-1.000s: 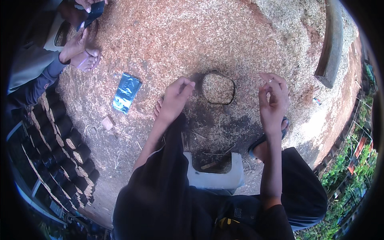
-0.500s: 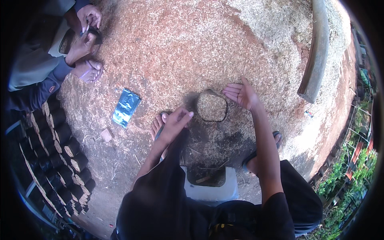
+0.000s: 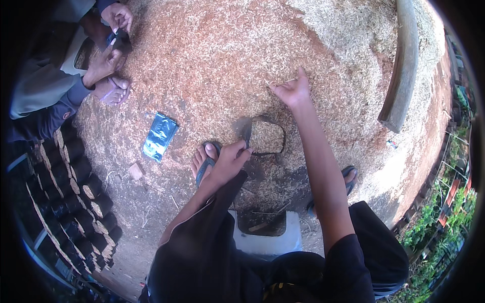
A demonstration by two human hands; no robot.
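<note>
A black plastic bag, filled to near its mouth with pale husks, stands on the ground in front of me. Its dark rim is uneven, pulled up on the left side. My left hand pinches that left edge between thumb and fingers. Beyond the bag, my right hand is over the husk-covered ground with its thumb spread away from the fingers. The fingers are partly curled and point left, some of them hidden, and I see nothing held in them.
Folded blue-black plastic bags lie left of my foot. Rows of filled black bags stand at lower left. A person's hands hold a small dark item at upper left. A curved log lies right; a white stool is below me.
My left hand has reached the bag's left edge and closed on it. My right hand has moved from the bag's right side farther out over the husks. The rim has changed shape.
</note>
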